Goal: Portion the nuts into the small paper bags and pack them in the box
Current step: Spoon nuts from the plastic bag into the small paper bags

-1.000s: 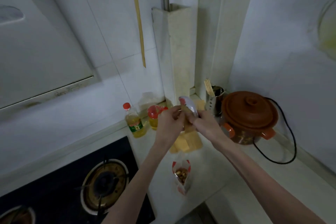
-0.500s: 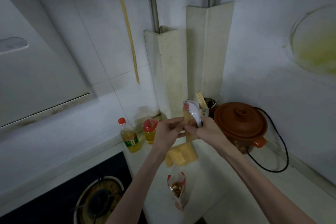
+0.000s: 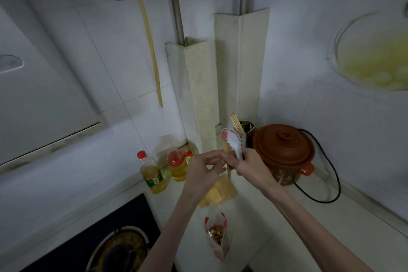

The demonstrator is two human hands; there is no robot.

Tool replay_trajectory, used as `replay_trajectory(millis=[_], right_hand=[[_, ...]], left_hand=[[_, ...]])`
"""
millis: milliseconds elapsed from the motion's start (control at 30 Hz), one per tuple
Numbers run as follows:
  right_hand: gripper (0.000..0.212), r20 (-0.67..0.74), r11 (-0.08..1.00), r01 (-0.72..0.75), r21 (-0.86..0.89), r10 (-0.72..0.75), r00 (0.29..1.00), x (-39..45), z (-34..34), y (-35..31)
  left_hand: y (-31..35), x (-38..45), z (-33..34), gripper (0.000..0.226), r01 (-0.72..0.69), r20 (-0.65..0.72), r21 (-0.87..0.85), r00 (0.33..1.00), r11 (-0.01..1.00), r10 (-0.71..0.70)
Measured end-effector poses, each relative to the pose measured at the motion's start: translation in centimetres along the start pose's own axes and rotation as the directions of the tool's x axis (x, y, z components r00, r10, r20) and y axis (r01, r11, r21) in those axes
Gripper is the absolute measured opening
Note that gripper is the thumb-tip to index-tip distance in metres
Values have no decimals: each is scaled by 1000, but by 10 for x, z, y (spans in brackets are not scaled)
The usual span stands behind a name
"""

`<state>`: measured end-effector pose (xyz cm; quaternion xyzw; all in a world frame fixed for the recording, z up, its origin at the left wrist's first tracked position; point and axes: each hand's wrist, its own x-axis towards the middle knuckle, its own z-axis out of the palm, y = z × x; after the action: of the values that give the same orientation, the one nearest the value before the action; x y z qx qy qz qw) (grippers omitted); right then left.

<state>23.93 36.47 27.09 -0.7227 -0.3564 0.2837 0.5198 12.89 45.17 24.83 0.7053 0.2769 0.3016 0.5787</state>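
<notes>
Both hands meet above the pale stone surface (image 3: 254, 223). The right hand (image 3: 247, 166) has its grip curled round a white ceramic spoon with a red pattern (image 3: 231, 142), bowl pointing up. The left hand (image 3: 204, 171) pinches with narrow fingertips what seems to be a small brown paper bag (image 3: 227, 157), held edge-on between the two hands and hard to make out. Below them a clear plastic bag of mixed nuts (image 3: 217, 235) stands open, near a yellow-orange folded cardboard box (image 3: 219, 192). A brown clay pot with lid (image 3: 284, 152) sits in the corner; two oil bottles (image 3: 153, 175) stand by the tiled wall, beside the black gas hob (image 3: 106, 238).
</notes>
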Motion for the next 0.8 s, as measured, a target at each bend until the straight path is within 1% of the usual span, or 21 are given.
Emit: replay_trajectory(millis=[100, 200, 267, 333, 400, 433, 500, 533, 667, 800], right_hand=[[26, 3, 999, 35, -8, -35, 999, -4, 6, -3], [25, 1, 998, 48, 29, -48, 999, -7, 14, -4], [25, 1, 998, 44, 46, -44, 999, -9, 20, -3], [25, -7, 998, 49, 38, -48, 999, -12, 28, -1], [27, -28, 999, 47, 6, -47, 998, -14, 36, 0], [30, -45, 999, 44, -21, -45, 998, -14, 40, 1], [35, -84, 997, 31, -66, -37, 996, -14, 47, 4], [37, -99, 996, 29, -83, -37, 994, -15, 50, 5], [38, -109, 981, 46, -190, -68, 992, -21, 58, 9], [35, -42, 940, 89, -328, -109, 993, -19, 64, 7]], left_hand=[[0, -4, -8, 35, -30, 16, 3, 999, 1000, 30], [0, -7, -20, 29, -44, 38, 6, 998, 999, 44], [0, -9, -26, 28, -50, 48, 36, 998, 998, 49], [0, -12, -32, 34, -78, 49, 77, 996, 994, 74], [1, -16, -35, 40, -130, 41, 144, 991, 981, 125], [0, -17, -36, 37, -131, 20, 161, 991, 978, 130], [-3, -19, -35, 24, -89, -15, 95, 996, 991, 91], [-6, -20, -36, 22, -69, -14, 51, 997, 996, 70], [-10, -21, -42, 30, -16, -3, 13, 1000, 1000, 16], [-12, -20, -47, 27, 81, -48, -4, 996, 997, -81]])
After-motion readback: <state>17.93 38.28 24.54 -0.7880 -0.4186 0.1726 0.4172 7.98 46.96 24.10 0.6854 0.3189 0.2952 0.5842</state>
